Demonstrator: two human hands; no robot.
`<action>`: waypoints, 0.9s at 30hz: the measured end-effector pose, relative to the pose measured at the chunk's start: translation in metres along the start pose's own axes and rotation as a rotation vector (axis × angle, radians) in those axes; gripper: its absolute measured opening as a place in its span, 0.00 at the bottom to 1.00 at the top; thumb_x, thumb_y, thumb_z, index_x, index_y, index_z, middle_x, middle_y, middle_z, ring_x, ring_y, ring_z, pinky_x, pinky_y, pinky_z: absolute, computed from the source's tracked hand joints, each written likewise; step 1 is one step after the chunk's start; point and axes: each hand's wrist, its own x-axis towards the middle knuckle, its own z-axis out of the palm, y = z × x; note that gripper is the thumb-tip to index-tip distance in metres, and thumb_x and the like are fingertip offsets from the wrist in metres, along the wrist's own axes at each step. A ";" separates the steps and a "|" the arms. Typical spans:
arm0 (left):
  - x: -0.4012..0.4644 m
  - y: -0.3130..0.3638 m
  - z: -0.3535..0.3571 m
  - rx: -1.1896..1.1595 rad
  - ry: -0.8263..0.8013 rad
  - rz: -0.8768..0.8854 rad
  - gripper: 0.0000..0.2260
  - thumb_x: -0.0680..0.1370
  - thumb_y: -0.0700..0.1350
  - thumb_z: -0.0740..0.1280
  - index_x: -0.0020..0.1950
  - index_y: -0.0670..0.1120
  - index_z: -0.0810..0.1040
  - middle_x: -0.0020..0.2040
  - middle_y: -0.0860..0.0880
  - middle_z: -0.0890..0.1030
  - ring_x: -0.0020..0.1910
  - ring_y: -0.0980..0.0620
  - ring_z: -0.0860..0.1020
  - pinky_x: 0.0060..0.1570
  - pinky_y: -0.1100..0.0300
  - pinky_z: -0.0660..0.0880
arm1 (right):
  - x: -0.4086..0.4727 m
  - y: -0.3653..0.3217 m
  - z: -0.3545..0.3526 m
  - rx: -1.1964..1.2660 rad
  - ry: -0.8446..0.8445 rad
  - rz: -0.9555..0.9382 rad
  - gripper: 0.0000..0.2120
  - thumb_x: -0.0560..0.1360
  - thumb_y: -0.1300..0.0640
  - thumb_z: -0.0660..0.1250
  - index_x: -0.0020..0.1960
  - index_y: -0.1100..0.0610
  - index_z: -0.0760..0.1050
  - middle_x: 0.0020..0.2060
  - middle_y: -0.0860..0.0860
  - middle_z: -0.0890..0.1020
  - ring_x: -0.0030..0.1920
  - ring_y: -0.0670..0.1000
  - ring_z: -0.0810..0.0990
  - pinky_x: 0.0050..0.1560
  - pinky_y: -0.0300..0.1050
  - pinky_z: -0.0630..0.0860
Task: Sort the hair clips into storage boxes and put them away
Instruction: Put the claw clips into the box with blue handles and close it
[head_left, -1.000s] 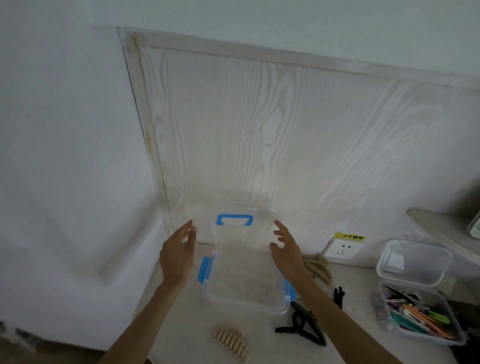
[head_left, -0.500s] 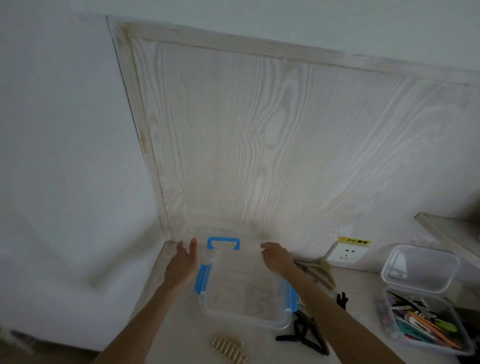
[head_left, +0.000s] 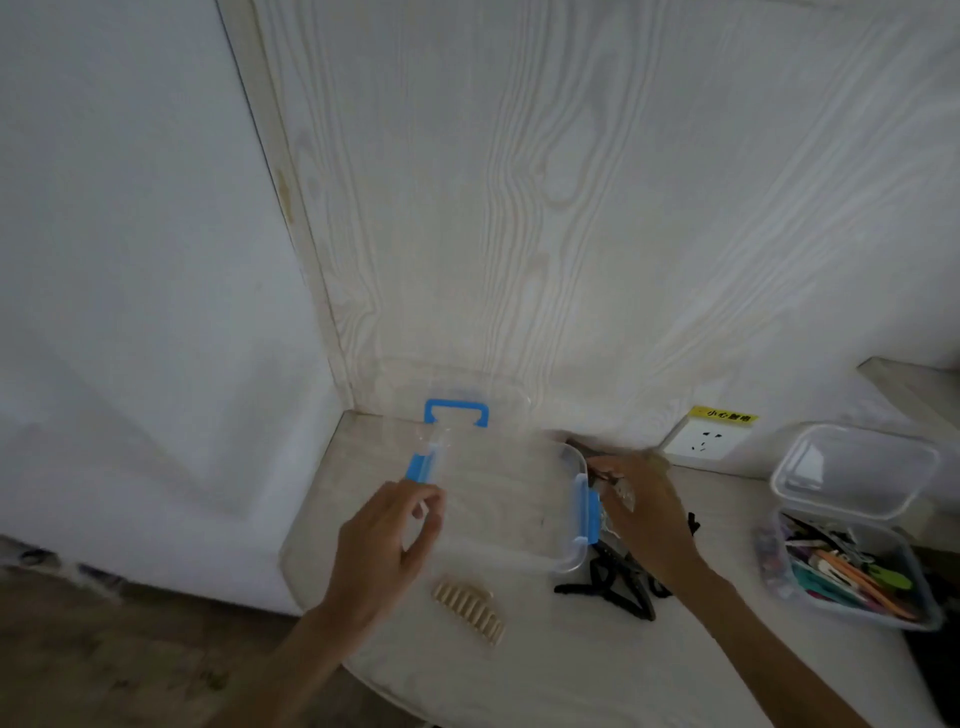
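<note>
A clear storage box (head_left: 563, 558) with blue latches stands open on the white table (head_left: 571, 670). Its lid (head_left: 457, 413), with a blue handle, leans on the wall behind it. My left hand (head_left: 384, 540) hovers at the box's front left corner, fingers loosely curled and holding nothing. My right hand (head_left: 644, 514) reaches down just right of the box, its fingertips at a dark clip (head_left: 584, 451) by the wall; blur hides the grip. A beige claw clip (head_left: 470, 605) lies in front of the box. A black claw clip (head_left: 608, 587) lies under my right wrist.
At the right stands a second clear box (head_left: 919, 618) full of colourful clips, its lid (head_left: 852, 473) propped behind it. A wall socket (head_left: 704, 439) sits above the table's back edge. The table's rounded left edge drops to the floor.
Both hands left the lid, which now leans on the wall. My left hand drew back to the box's front corner. My right hand moved right and down to the clips beside the box.
</note>
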 end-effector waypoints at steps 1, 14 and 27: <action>-0.012 0.001 0.002 0.020 -0.068 0.073 0.09 0.77 0.54 0.59 0.47 0.52 0.76 0.38 0.59 0.76 0.38 0.65 0.71 0.36 0.78 0.67 | -0.010 0.008 -0.002 0.018 0.026 -0.008 0.09 0.75 0.65 0.65 0.52 0.56 0.78 0.46 0.46 0.77 0.45 0.45 0.76 0.42 0.24 0.67; -0.088 -0.002 0.052 0.334 -0.561 0.175 0.19 0.66 0.48 0.74 0.55 0.57 0.73 0.67 0.55 0.73 0.65 0.54 0.73 0.61 0.61 0.70 | -0.084 0.092 0.022 -0.341 -0.209 -0.198 0.23 0.66 0.57 0.74 0.60 0.54 0.75 0.49 0.51 0.78 0.47 0.52 0.77 0.42 0.42 0.76; -0.053 0.080 0.024 0.055 -0.335 -0.131 0.26 0.71 0.66 0.62 0.68 0.64 0.63 0.47 0.70 0.72 0.42 0.73 0.73 0.42 0.79 0.68 | -0.080 0.087 0.017 -0.469 -0.296 -0.370 0.19 0.52 0.60 0.81 0.36 0.48 0.76 0.39 0.46 0.78 0.37 0.46 0.79 0.32 0.34 0.75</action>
